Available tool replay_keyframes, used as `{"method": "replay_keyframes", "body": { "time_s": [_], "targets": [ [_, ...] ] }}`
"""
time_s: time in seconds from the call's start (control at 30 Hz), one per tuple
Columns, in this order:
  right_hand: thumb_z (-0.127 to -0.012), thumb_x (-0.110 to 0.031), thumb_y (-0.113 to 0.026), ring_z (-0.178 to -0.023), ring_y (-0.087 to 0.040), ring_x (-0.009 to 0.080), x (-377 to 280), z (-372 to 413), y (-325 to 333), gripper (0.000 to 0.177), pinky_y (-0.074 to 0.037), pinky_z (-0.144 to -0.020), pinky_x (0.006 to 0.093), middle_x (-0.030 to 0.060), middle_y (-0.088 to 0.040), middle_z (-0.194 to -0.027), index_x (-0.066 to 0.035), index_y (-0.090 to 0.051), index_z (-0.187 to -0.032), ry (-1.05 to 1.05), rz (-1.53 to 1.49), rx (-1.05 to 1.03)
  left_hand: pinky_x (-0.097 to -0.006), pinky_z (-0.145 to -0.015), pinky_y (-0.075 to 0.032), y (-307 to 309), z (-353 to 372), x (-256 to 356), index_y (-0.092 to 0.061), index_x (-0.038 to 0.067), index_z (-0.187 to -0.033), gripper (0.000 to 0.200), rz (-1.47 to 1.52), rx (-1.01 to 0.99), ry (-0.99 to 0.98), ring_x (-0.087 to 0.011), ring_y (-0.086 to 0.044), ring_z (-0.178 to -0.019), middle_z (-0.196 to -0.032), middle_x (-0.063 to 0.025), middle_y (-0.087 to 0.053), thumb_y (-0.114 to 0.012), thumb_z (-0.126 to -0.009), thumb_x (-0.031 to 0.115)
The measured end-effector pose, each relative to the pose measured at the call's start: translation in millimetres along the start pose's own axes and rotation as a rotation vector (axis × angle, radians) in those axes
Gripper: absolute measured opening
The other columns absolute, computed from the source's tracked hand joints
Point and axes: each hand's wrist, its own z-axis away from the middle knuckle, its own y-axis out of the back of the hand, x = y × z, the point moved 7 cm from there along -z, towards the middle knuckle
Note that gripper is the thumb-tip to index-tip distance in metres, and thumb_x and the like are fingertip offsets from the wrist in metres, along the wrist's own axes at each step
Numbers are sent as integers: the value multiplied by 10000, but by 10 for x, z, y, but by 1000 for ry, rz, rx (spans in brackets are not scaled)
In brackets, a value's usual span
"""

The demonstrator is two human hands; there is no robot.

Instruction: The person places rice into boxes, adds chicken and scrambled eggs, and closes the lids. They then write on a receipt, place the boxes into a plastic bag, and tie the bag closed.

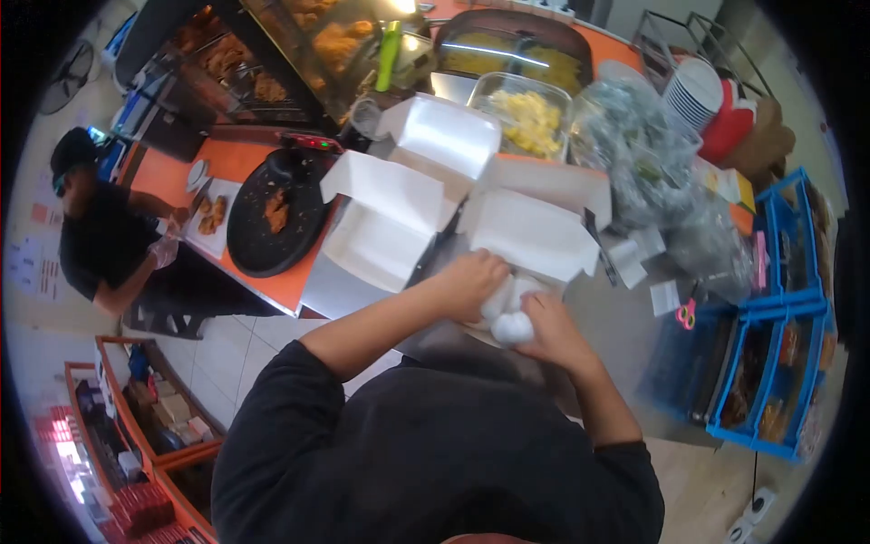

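Observation:
Both my hands are at the near side of an open white takeaway box [530, 231], over its front part. My left hand [476, 283] has its fingers curled around a smooth white rounded bundle [497, 299]. My right hand [548, 326] grips another white rounded bundle [513, 327] from the right, close against the first. What the bundles contain cannot be made out. Two more open boxes stand near: one white box [376, 245] to the left, and another box [444, 136] behind it.
A clear tub of yellow food [526, 122] is behind the boxes. Plastic bags [639, 150] and stacked cups [693, 95] stand right, with pink scissors [686, 314] and blue crates [770, 363]. A round black pan [272, 240] holds fried chicken. A co-worker [109, 227] stands left.

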Motion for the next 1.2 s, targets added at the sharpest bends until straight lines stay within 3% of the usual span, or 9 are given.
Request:
{"method": "replay_keyframes", "body": {
  "time_s": [0.1, 0.3, 0.37, 0.53, 0.7, 0.87, 0.93, 1.03, 1.2],
  "targets": [
    [-534, -216, -821, -904, -583, 302, 56, 56, -105, 562, -466, -747, 384, 134, -589, -959, -33, -524, -975, -377, -240, -251, -387, -840, -443, 65, 11, -72, -490, 2, -1075, 704, 181, -32, 1, -337, -520, -979, -1063, -163, -533, -751, -471, 252],
    [-489, -204, -857, -808, -595, 161, 4, 87, 290, 642, -487, -702, 290, 36, -566, -866, -69, -486, -995, -264, -1087, 209, -349, -926, -380, 402, 406, -285, -335, 52, -1270, 866, 1495, -282, -37, -209, -470, -1101, -1182, -107, -470, -781, -603, 378],
    [-484, -197, -858, -824, -594, 159, -20, -31, 480, 655, -491, -709, 290, 34, -562, -888, -77, -482, -1007, -220, -1093, 298, -351, -921, -383, 795, 747, -554, -341, 59, -1261, 844, 1470, -134, -203, -219, -470, -1104, -1178, -106, -470, -783, -606, 355],
    [-504, -214, -853, -837, -596, 182, -458, -1019, 1070, 669, -498, -706, 312, 51, -562, -913, -54, -468, -1028, -263, -729, 637, -372, -902, -392, 1126, 1438, -1549, -418, 57, -1222, 782, 577, 123, 163, -277, -496, -1045, -1144, -135, -482, -773, -565, 287],
    [-590, -232, -803, -872, -608, 254, -727, -2553, 949, 586, -480, -744, 330, 158, -604, -908, -7, -511, -1046, -252, 64, 397, -411, -907, -347, 398, 1579, -1777, -501, 127, -1198, 665, -123, 118, 159, -289, -482, -1021, -1115, -132, -512, -742, -610, 322],
    [-688, -336, -704, -963, -590, 330, -427, -3424, -222, 562, -466, -809, 387, 209, -600, -1051, -12, -537, -1116, -81, 216, -437, -396, -892, -323, 825, 1631, -1832, -525, 138, -1167, 513, 219, 243, 160, -284, -464, -1046, -1088, -100, -528, -673, -701, 292],
    [-771, -313, -616, -981, -587, 334, 58, -3535, -808, 434, -466, -813, 399, 211, -594, -1085, -25, -574, -1093, -253, -71, -472, -396, -889, -327, 858, 1667, -1840, -541, 135, -1142, 449, 275, 289, 184, -287, -469, -1039, -1079, -95, -533, -652, -723, 255],
    [-808, -220, -576, -924, -609, 329, -107, -3497, -619, 301, -479, -774, 403, 187, -627, -1016, -35, -604, -1044, -162, 304, -172, -405, -864, -342, 864, 1732, -1894, -568, 125, -1089, 377, 299, 386, 226, -291, -488, -1011, -1047, -99, -545, -638, -727, 203],
    [-789, -173, -613, -769, -623, 240, -666, -2440, 772, 174, -487, -685, 335, 103, -649, -845, -39, -621, -900, -198, -19, -151, -397, -789, -385, 1078, 1809, -1801, -598, 89, -976, 287, 281, 647, 276, -300, -528, -907, -955, -113, -564, -626, -690, 85]
  ]
}}
